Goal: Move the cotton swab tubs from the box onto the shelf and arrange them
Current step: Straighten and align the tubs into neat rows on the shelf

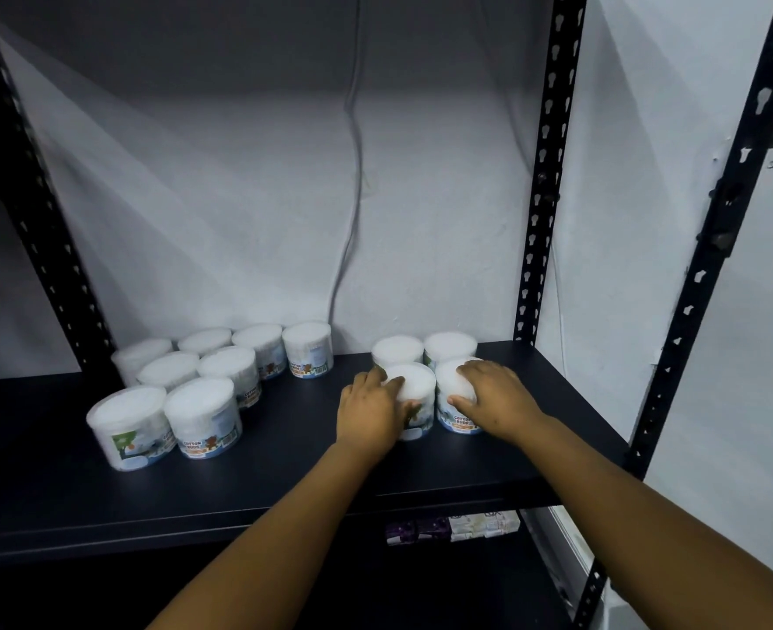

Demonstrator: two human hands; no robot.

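- Dim light falls across a pale wall behind a dark shelf board, with a thin cable hanging down the wall to the board.
- Black slotted uprights frame the shelf; another upright at far right runs out of view at the top corner.
- Under the board, a few small packets show, too dark and small to read.
- On the board's left part stands a cluster of cotton swab tubs, upright; the rear ones are half hidden behind the front ones, and the leftmost rear tub is blurred.
- To the right, well apart from that cluster, four more tubs sit in a tight square.
- The left hand wraps the front-left tub, fingers over its lid and thumb on its side, covering most of its label.
- The right hand clasps the front-right tub, palm over the lid, so only part of the label shows.
- The two rear tubs stand just behind, touching or nearly so; I cannot tell which.
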